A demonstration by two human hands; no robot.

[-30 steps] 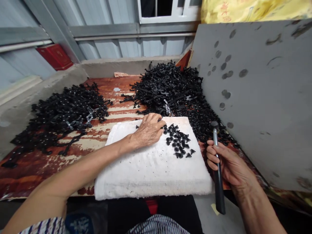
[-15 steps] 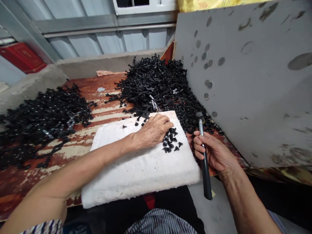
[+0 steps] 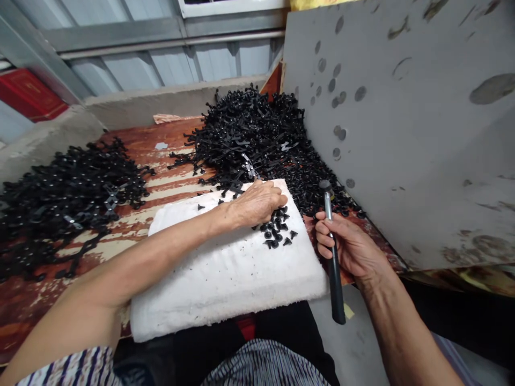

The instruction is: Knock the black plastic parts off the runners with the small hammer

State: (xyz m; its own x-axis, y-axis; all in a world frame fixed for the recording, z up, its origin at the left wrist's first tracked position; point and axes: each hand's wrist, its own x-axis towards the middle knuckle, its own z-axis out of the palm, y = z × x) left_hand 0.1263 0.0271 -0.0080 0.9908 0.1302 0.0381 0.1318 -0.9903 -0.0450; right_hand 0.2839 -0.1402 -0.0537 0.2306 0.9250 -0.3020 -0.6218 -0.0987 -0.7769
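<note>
My right hand [image 3: 352, 246] grips a small hammer [image 3: 336, 289] with a black handle and metal shaft, held upright beside the cloth's right edge, head up. Bent over the far part of a folded white cloth [image 3: 225, 279] is my left hand [image 3: 259, 203], its fingers curled downward. What those fingers hold, if anything, is hidden. Several small black cone-tipped pieces [image 3: 276, 234] lie on the cloth just below the left hand, and others sit near the cloth's far edge.
A large heap of black linked parts [image 3: 249, 128] rises behind the cloth. Another heap [image 3: 72, 187] lies on the left of the worn red-brown table [image 3: 161, 185]. A grey spotted board [image 3: 402, 139] stands along the right side. A red box [image 3: 32, 94] is at far left.
My left hand has shifted slightly toward the far edge of the cloth, with its fingers still curled. The hammer stays in my right hand. The whole view has moved a little.
</note>
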